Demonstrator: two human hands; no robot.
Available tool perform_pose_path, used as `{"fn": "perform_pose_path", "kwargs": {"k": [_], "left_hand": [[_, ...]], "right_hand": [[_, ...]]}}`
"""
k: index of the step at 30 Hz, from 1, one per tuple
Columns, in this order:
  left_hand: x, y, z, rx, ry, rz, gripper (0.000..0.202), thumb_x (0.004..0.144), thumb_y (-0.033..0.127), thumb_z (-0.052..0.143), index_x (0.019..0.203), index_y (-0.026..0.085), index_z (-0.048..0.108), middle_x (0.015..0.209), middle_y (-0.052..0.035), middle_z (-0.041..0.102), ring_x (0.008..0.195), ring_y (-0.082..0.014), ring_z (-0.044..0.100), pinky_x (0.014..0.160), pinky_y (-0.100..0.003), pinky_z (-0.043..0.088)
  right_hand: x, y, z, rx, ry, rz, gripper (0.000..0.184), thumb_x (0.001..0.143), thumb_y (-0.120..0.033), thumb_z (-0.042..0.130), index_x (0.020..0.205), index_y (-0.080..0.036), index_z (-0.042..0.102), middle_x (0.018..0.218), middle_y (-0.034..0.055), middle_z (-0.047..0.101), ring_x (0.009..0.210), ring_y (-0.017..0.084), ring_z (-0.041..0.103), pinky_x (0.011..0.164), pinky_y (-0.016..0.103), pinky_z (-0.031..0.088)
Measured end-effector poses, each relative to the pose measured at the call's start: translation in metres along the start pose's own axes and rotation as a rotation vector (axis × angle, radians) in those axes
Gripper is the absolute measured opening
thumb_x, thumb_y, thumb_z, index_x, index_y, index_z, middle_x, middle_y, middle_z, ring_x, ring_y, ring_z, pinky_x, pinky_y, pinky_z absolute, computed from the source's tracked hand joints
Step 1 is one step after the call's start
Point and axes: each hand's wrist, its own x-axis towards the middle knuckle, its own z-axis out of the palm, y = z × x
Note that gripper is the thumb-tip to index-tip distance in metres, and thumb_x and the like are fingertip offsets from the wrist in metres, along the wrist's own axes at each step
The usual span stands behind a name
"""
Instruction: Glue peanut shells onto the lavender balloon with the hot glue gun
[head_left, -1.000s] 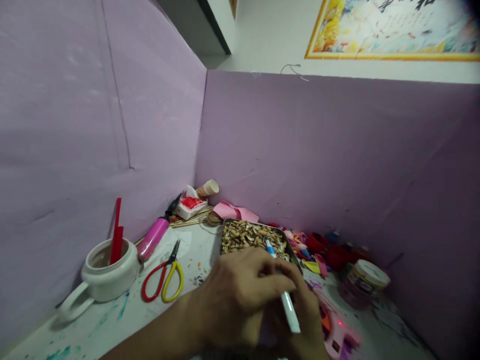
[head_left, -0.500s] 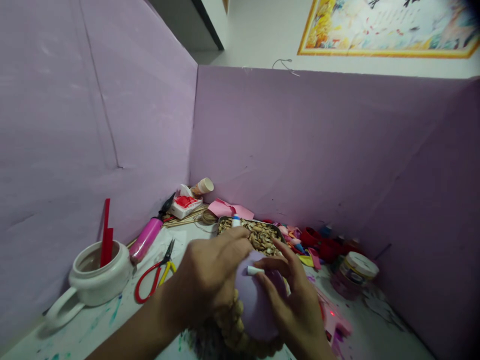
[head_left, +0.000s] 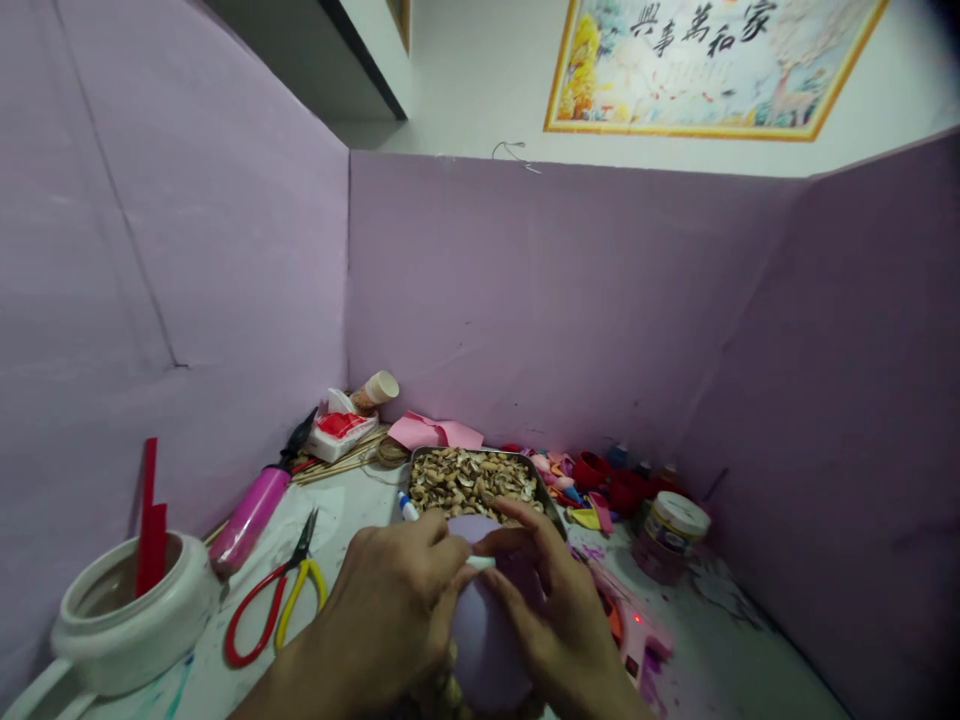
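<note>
My left hand (head_left: 401, 600) is closed around a slim white pen with a blue end (head_left: 407, 507) that sticks out above the knuckles. Between the fingertips of both hands sits a small white cap-like piece (head_left: 481, 563), pinched by my right hand (head_left: 551, 605) and meeting the left fingers. Below the hands is a smooth, rounded lilac object (head_left: 480, 640). Pale shells (head_left: 450, 690) are fixed along its lower left side, mostly hidden by my left hand. Behind it lies a metal tray (head_left: 553, 510) full of nutshells.
Scissors (head_left: 274, 590) with red and yellow handles and a white mug (head_left: 135, 620) are on the left. A pink bottle (head_left: 251, 515) leans behind them. To the right are a pink glue gun (head_left: 637, 630) and a lidded jar (head_left: 671, 535). Lilac panels (head_left: 562, 300) enclose the table.
The view has shifted right and tilted up. My left hand has turned, bringing the pen lower and its fingers against the white piece, which my right hand still pinches.
</note>
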Motion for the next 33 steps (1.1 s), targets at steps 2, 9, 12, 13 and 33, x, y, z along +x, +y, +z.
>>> {"fn": "perform_pose_path", "kwargs": {"k": [2, 9, 12, 13, 33], "left_hand": [[0.0, 0.0, 0.002, 0.002, -0.004, 0.002, 0.022, 0.084, 0.021, 0.039, 0.075, 0.022, 0.058, 0.074, -0.0009, 0.057, 0.062, -0.0156, 0.054, 0.055, -0.029, 0.037], [-0.001, 0.002, 0.007, 0.012, -0.002, -0.001, 0.021, 0.084, 0.02, 0.039, 0.074, 0.021, 0.057, 0.075, -0.0018, 0.057, 0.065, -0.0172, 0.055, 0.057, -0.031, 0.04], [0.001, 0.001, 0.001, -0.049, -0.012, -0.009, 0.018, 0.083, 0.02, 0.041, 0.077, 0.021, 0.058, 0.077, -0.0021, 0.059, 0.066, -0.0168, 0.056, 0.058, -0.031, 0.042], [0.001, 0.0, -0.004, -0.103, -0.01, -0.005, 0.018, 0.083, 0.018, 0.042, 0.08, 0.021, 0.059, 0.078, -0.002, 0.06, 0.068, -0.0163, 0.057, 0.06, -0.03, 0.043], [0.004, -0.011, -0.023, -1.148, 0.364, -0.38, 0.015, 0.083, 0.031, 0.052, 0.083, 0.017, 0.049, 0.071, -0.0001, 0.064, 0.046, -0.0051, 0.05, 0.042, -0.016, 0.041]], "right_hand": [[0.0, -0.002, 0.001, 0.021, 0.008, -0.007, 0.044, 0.078, -0.009, 0.049, 0.118, -0.026, 0.04, 0.088, 0.0007, 0.067, 0.084, 0.013, 0.064, 0.077, 0.023, 0.049], [-0.001, -0.003, 0.003, 0.029, 0.036, -0.03, 0.043, 0.078, -0.009, 0.05, 0.117, -0.025, 0.042, 0.087, 0.0015, 0.067, 0.082, 0.014, 0.064, 0.074, 0.023, 0.051], [-0.001, 0.001, 0.002, 0.015, 0.015, -0.022, 0.041, 0.079, -0.01, 0.049, 0.117, -0.024, 0.042, 0.088, 0.0031, 0.066, 0.083, 0.016, 0.064, 0.072, 0.025, 0.052], [-0.001, 0.002, 0.001, 0.006, 0.018, -0.018, 0.04, 0.079, -0.01, 0.049, 0.116, -0.023, 0.043, 0.088, 0.0035, 0.066, 0.082, 0.016, 0.064, 0.072, 0.025, 0.052], [-0.003, 0.009, -0.003, -0.032, 0.085, 0.169, 0.037, 0.078, -0.031, 0.056, 0.113, -0.025, 0.047, 0.089, 0.0057, 0.067, 0.088, 0.022, 0.064, 0.082, 0.036, 0.049]]}}
